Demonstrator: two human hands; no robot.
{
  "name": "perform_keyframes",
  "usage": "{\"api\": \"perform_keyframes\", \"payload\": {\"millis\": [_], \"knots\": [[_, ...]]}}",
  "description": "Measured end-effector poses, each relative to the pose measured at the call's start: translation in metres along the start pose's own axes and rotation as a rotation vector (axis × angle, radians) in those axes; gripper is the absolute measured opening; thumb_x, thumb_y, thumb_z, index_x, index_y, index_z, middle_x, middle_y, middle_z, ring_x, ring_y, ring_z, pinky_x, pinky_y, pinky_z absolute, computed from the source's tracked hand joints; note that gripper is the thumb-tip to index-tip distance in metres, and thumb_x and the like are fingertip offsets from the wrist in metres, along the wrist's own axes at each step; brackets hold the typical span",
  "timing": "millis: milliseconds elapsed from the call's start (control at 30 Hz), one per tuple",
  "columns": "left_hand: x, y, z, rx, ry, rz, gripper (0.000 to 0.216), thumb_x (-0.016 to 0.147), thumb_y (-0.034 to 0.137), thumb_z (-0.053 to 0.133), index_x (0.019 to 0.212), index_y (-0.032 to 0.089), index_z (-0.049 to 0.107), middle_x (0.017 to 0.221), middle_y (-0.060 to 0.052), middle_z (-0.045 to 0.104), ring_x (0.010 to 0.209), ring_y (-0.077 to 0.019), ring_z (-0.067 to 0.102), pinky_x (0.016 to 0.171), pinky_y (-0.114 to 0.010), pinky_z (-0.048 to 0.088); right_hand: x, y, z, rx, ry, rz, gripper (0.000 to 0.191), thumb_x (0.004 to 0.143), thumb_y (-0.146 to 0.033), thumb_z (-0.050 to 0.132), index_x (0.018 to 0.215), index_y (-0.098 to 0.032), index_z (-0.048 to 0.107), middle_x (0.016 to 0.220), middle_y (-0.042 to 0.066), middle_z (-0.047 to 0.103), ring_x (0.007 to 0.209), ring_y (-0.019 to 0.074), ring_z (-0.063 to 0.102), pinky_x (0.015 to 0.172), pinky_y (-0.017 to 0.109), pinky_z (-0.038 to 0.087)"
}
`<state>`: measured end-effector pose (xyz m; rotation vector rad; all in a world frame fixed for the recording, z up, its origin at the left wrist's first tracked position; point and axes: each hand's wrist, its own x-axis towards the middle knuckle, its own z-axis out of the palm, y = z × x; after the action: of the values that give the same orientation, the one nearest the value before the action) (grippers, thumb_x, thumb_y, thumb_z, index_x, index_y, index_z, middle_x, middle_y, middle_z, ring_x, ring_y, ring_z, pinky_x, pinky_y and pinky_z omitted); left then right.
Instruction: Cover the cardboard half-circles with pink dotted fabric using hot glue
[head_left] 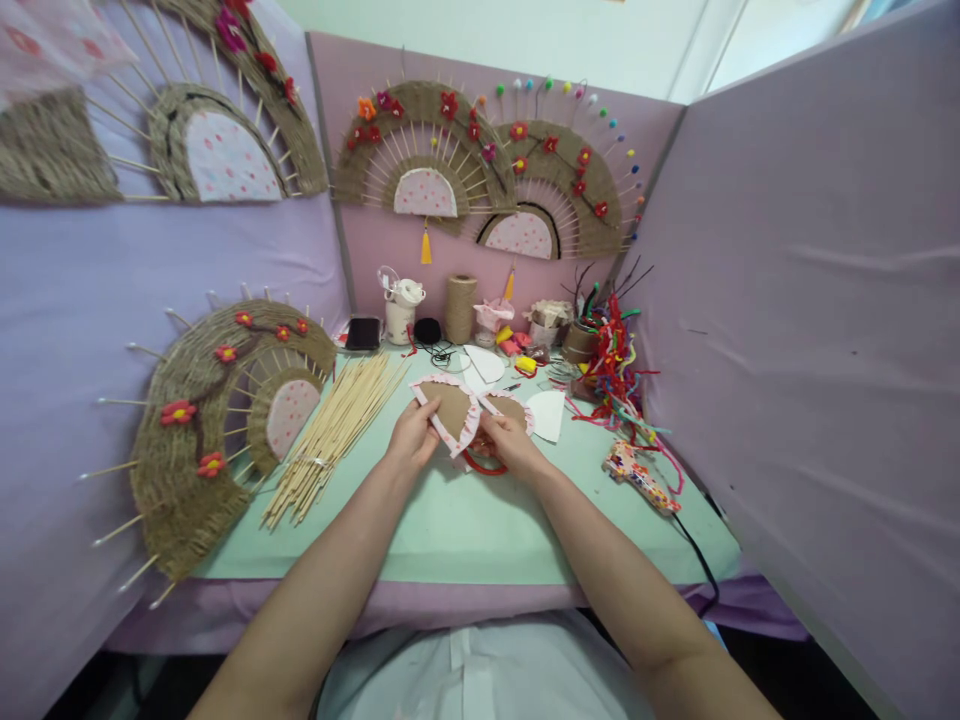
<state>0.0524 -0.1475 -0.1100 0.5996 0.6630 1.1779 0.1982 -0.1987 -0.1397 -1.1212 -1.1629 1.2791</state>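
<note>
My left hand (415, 434) is closed on the left edge of a fabric-edged cardboard half-circle (448, 405), its brown side facing me and pink-white cloth folded round its rim. A second fabric-edged cardboard piece (510, 408) of the same kind is in my right hand (512, 446), partly covered by the fingers. The two pieces are held side by side above the table. Below them a red ring-shaped item (486, 467) shows in part; whether I touch it I cannot tell. White paper cut-outs (547, 415) lie just beyond and to the right.
Bundled wooden sticks (330, 430) lie left on the green tabletop (450, 540). A patterned glue gun (640, 477) with a black cord lies right. Colourful pipe cleaners (616, 360), a twine spool (460, 308) and jars stand at the back. Decorated fans (427, 110) hang on the partitions.
</note>
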Motion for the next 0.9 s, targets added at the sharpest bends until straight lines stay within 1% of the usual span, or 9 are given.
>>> {"api": "perform_keyframes", "payload": {"millis": [100, 233, 333, 433, 467, 533, 633, 767, 900], "knots": [[-0.003, -0.004, 0.003, 0.0, -0.008, 0.044, 0.017, 0.075, 0.006, 0.053, 0.09, 0.013, 0.058, 0.083, -0.006, 0.068, 0.073, -0.0155, 0.065, 0.079, -0.034, 0.052, -0.002, 0.0, 0.005, -0.106, 0.053, -0.012, 0.047, 0.07, -0.061, 0.06, 0.059, -0.016, 0.054, 0.045, -0.004, 0.047, 0.041, 0.0068, 0.036, 0.042, 0.021, 0.024], [-0.007, -0.01, 0.007, 0.021, -0.057, 0.141, 0.019, 0.077, 0.009, 0.054, 0.094, 0.016, 0.055, 0.087, -0.003, 0.066, 0.076, -0.0143, 0.065, 0.082, -0.034, 0.051, -0.004, -0.001, 0.008, -0.166, 0.15, -0.017, 0.043, 0.067, -0.056, 0.065, 0.056, -0.017, 0.051, 0.044, -0.005, 0.047, 0.039, 0.0061, 0.034, 0.041, 0.021, 0.022], [-0.007, -0.011, 0.007, 0.033, -0.083, 0.157, 0.018, 0.077, 0.011, 0.055, 0.094, 0.017, 0.054, 0.088, -0.004, 0.066, 0.078, -0.0148, 0.065, 0.082, -0.035, 0.05, -0.002, 0.001, 0.008, -0.158, 0.148, -0.02, 0.045, 0.069, -0.059, 0.062, 0.056, -0.017, 0.05, 0.042, -0.005, 0.046, 0.038, 0.0062, 0.034, 0.04, 0.021, 0.022], [-0.007, -0.01, 0.006, 0.026, -0.102, 0.167, 0.013, 0.08, 0.016, 0.056, 0.092, 0.017, 0.052, 0.088, -0.004, 0.065, 0.079, -0.0147, 0.064, 0.082, -0.034, 0.05, -0.001, 0.003, 0.007, -0.159, 0.099, -0.021, 0.05, 0.073, -0.064, 0.052, 0.058, -0.017, 0.051, 0.043, -0.004, 0.046, 0.039, 0.0067, 0.036, 0.041, 0.021, 0.024], [-0.007, -0.01, 0.006, 0.029, -0.108, 0.174, 0.013, 0.08, 0.019, 0.056, 0.092, 0.018, 0.052, 0.088, -0.004, 0.065, 0.08, -0.0145, 0.064, 0.083, -0.034, 0.05, -0.001, 0.004, 0.007, -0.167, 0.084, -0.018, 0.049, 0.073, -0.065, 0.053, 0.059, -0.017, 0.052, 0.044, -0.004, 0.047, 0.039, 0.0068, 0.037, 0.041, 0.021, 0.024], [-0.007, -0.01, 0.006, 0.043, -0.117, 0.188, 0.015, 0.08, 0.023, 0.058, 0.093, 0.019, 0.052, 0.091, -0.004, 0.065, 0.082, -0.0143, 0.064, 0.085, -0.034, 0.049, -0.002, 0.004, 0.007, -0.187, 0.073, -0.011, 0.046, 0.07, -0.062, 0.059, 0.06, -0.017, 0.054, 0.045, -0.004, 0.049, 0.039, 0.0067, 0.037, 0.04, 0.021, 0.024], [-0.006, -0.013, 0.006, 0.045, -0.138, 0.212, 0.021, 0.078, 0.024, 0.062, 0.096, 0.02, 0.051, 0.096, -0.004, 0.065, 0.086, -0.0146, 0.063, 0.087, -0.035, 0.048, -0.002, 0.003, 0.009, -0.193, 0.099, -0.014, 0.04, 0.066, -0.055, 0.066, 0.06, -0.017, 0.054, 0.045, -0.005, 0.049, 0.038, 0.0062, 0.035, 0.04, 0.021, 0.022], [-0.007, -0.014, 0.007, 0.015, -0.154, 0.243, 0.024, 0.077, 0.024, 0.063, 0.096, 0.021, 0.049, 0.099, -0.003, 0.064, 0.089, -0.0151, 0.063, 0.087, -0.035, 0.048, -0.002, 0.001, 0.01, -0.195, 0.112, -0.017, 0.039, 0.068, -0.053, 0.065, 0.058, -0.018, 0.053, 0.043, -0.005, 0.048, 0.037, 0.0059, 0.034, 0.039, 0.02, 0.022], [-0.009, -0.012, 0.008, 0.017, -0.14, 0.265, 0.022, 0.078, 0.026, 0.062, 0.095, 0.022, 0.048, 0.099, -0.003, 0.064, 0.091, -0.0154, 0.063, 0.087, -0.034, 0.048, -0.004, -0.001, 0.01, -0.202, 0.079, -0.005, 0.038, 0.067, -0.052, 0.066, 0.058, -0.016, 0.056, 0.044, -0.003, 0.052, 0.038, 0.0065, 0.039, 0.039, 0.02, 0.026]]}}
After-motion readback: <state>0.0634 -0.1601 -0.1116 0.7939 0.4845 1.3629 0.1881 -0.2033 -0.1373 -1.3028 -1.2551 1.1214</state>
